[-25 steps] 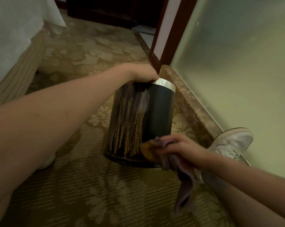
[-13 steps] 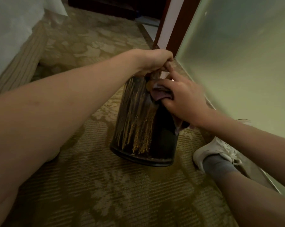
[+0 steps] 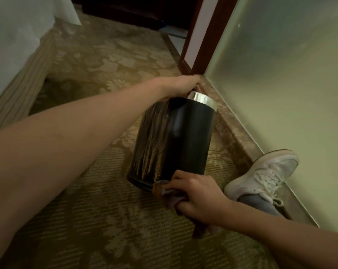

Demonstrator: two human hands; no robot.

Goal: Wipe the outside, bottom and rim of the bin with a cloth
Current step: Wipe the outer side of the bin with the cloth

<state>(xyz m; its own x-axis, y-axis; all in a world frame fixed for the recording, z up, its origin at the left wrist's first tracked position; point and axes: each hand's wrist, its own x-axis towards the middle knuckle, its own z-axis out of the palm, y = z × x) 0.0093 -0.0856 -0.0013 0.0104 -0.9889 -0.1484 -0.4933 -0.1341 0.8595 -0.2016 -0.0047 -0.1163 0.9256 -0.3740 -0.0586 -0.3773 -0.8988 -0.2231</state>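
A black round bin (image 3: 185, 140) with gold streaks on its left side and a silver rim (image 3: 202, 98) stands tilted on the carpet. My left hand (image 3: 180, 86) grips the rim at its far left side, its fingers hidden inside. My right hand (image 3: 198, 197) holds a bunched purple-brown cloth (image 3: 169, 193) against the bin's lower edge, near the base. The cloth's tail hangs under my wrist.
Patterned beige carpet (image 3: 106, 220) covers the floor. A frosted glass wall (image 3: 280, 84) with a stone sill runs along the right. My white shoe (image 3: 265, 177) lies next to the bin. A dark wood door frame (image 3: 203, 35) stands behind, a bed base (image 3: 22, 80) at left.
My right hand with the cloth has slid from just under the rim down the bin's side to its base. The left hand keeps its grip on the rim.
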